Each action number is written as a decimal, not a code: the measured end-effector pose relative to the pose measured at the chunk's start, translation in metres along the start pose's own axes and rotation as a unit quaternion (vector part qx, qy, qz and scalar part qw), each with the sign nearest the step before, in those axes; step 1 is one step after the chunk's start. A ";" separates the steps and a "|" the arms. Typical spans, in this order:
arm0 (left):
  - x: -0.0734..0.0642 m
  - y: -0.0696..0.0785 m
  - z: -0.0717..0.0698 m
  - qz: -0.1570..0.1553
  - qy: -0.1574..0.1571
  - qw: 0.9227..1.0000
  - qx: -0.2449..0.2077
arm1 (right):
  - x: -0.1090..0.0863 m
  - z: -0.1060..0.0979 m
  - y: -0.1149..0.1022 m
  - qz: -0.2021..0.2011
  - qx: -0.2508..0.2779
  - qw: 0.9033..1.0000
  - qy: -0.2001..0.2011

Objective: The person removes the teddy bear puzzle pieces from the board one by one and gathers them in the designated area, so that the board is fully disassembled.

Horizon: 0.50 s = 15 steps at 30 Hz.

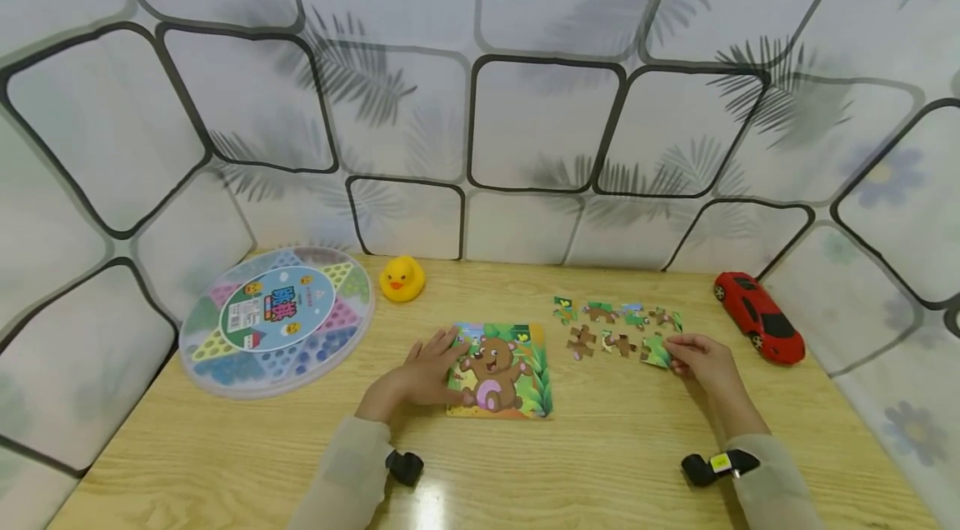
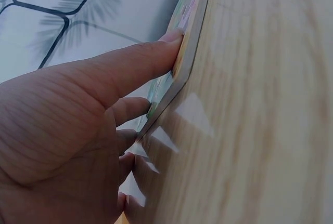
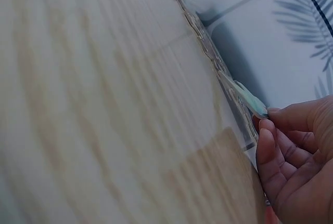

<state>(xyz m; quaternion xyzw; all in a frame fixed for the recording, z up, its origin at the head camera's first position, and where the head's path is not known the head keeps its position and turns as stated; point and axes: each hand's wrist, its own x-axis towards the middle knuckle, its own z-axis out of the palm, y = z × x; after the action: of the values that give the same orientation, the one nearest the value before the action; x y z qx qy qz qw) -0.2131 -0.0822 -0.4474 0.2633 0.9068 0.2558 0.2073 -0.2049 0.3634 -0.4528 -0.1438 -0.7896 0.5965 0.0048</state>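
My left hand (image 1: 429, 372) rests at the left side of a square bear puzzle board (image 1: 495, 372), its fingers straight. In the left wrist view the thumb (image 2: 156, 57) presses on the top of the board near its edge, and the other fingertips touch its side and the table. My right hand (image 1: 705, 359) pinches a green puzzle piece (image 1: 656, 351) between thumb and fingers. The right wrist view shows this piece (image 3: 251, 98) tilted up from the table. Several loose pieces, among them a brown one (image 1: 581, 342), lie in two rows left of that hand.
A round Chinese checkers board (image 1: 348, 276) lies on the wooden table (image 1: 570, 472) at the left. A yellow rubber duck (image 1: 402, 279) sits behind the bear board. A red toy car (image 1: 759, 317) stands at the right. Patterned fabric walls (image 1: 547, 126) enclose the back and sides.
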 end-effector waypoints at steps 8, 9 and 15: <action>0.000 -0.002 0.001 0.007 0.000 1.000 0.003 | 0.006 -0.001 0.003 0.004 -0.032 0.999 0.003; 0.000 -0.002 0.001 0.008 0.000 1.000 0.001 | 0.006 -0.002 0.003 0.007 -0.029 1.000 0.004; -0.001 -0.002 0.001 0.008 0.001 1.000 0.001 | 0.006 -0.001 0.005 0.014 -0.007 1.000 0.013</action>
<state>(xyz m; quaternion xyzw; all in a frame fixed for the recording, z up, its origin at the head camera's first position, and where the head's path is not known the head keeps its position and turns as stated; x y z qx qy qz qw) -0.2128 -0.0843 -0.4492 0.2705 0.9051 0.2573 0.2037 -0.2097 0.3674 -0.4581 -0.1631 -0.7917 0.5888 0.0056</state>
